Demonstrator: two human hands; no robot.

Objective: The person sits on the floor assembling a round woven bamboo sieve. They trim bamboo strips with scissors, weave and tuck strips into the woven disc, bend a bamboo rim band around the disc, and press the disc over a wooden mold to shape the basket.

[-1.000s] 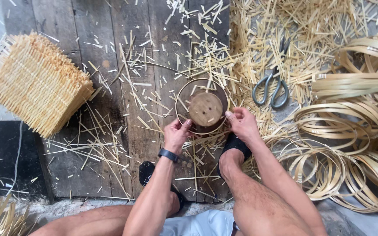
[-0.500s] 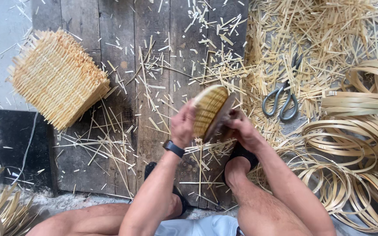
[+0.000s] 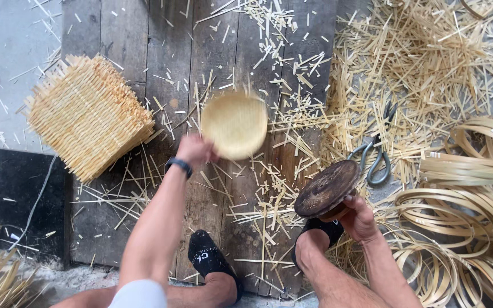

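Woven disc (image 3: 234,125), motion-blurred, sits in the left hand (image 3: 194,150) grip; right hand (image 3: 359,218) clasps the dark round mould (image 3: 326,189), fingers hidden.

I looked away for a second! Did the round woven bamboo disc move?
Yes. The round woven bamboo disc has gone up and left in the left hand, away from the grey scissors and off the dark round wooden mould.

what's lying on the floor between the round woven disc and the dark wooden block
In the head view, only loose bamboo slivers on bare planks lie between the woven disc and wooden block.
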